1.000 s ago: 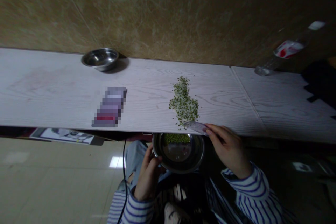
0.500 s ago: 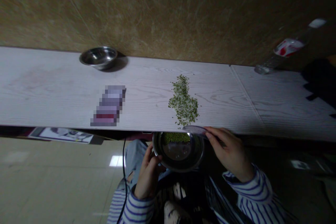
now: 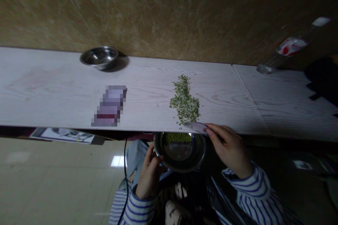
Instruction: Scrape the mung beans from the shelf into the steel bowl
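Head view, listed by size. Wall [image 3: 169, 14]: brown, marbled, behind everything. Table [image 3: 148, 95]: pale wood grain, one seam toward the right; both ends run out of frame. Floor [image 3: 66, 179]: glossy tile, lower left.

Bottle [image 3: 292, 46]: clear, white cap, red-and-white label, at the back right. Dark object [image 3: 323, 82]: beside it, cut off by the frame, not identifiable.

Steel bowl [image 3: 196, 158]: just below the table's near edge, which hides its far rim; green grains [image 3: 176, 137] lie along its far side. Right hand [image 3: 229, 147]: thumb and fingers pressed together, pinching one end of a thin strip; striped cuff. Left hand [image 3: 150, 175]: closed on the left side of the steel bowl, thumb at the rim, other fingers partly hidden.

Second bowl [image 3: 100, 61]: metal, at the back left, against or near the wall. Flat item [image 3: 109, 107]: oblong, pixelated, content unreadable.

Scattered grains [image 3: 185, 100]: loose green patch on the table, ahead and to the left of the right hand. Thin strip [image 3: 194, 126]: pale, flat, tip at the patch's near edge; whether it touches the tabletop cannot be told.
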{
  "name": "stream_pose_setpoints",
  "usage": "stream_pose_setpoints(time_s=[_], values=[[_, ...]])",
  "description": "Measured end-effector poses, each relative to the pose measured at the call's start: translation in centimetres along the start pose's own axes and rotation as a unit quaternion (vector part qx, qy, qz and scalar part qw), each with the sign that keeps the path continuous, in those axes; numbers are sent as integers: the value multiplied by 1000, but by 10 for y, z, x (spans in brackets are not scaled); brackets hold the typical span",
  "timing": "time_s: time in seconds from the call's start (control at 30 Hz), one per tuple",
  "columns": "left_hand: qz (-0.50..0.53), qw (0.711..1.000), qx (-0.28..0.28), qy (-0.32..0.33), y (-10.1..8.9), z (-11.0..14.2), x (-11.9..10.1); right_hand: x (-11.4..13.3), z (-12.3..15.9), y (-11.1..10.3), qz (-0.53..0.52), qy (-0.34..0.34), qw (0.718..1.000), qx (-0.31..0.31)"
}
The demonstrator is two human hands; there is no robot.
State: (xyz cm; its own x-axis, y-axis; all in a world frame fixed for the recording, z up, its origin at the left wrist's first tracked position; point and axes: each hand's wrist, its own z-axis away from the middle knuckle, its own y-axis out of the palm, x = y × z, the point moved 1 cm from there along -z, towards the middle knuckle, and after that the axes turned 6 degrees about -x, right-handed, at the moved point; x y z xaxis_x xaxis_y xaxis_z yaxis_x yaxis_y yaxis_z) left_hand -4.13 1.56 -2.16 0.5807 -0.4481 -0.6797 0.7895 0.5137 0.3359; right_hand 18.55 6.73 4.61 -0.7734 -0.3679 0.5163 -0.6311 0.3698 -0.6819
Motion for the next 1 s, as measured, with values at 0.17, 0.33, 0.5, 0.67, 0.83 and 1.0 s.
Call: stream_pose_setpoints(time_s=[0.17, 0.33, 0.5, 0.67, 0.83, 1.0], values=[[-3, 1000, 5, -6, -3, -1, -1, 5, -3, 7, -5, 1, 1000, 13], [-5, 1000, 20, -5, -5, -3, -2, 1, -5, 7, 12, 13, 1000, -3], [1, 1000, 2, 1, -5, -2, 0, 1, -5, 10, 5, 19, 1000, 7], [-11, 999, 32, -5, -7, -2, -2, 4, -7, 13, -8, 10, 1000, 16], [-2, 1000, 27, -1, -8, -2, -3, 3, -6, 12, -4, 16, 1000, 11], [1, 1000, 23, 0, -9, -2, -4, 1, -7, 15, 0, 22, 1000, 3]])
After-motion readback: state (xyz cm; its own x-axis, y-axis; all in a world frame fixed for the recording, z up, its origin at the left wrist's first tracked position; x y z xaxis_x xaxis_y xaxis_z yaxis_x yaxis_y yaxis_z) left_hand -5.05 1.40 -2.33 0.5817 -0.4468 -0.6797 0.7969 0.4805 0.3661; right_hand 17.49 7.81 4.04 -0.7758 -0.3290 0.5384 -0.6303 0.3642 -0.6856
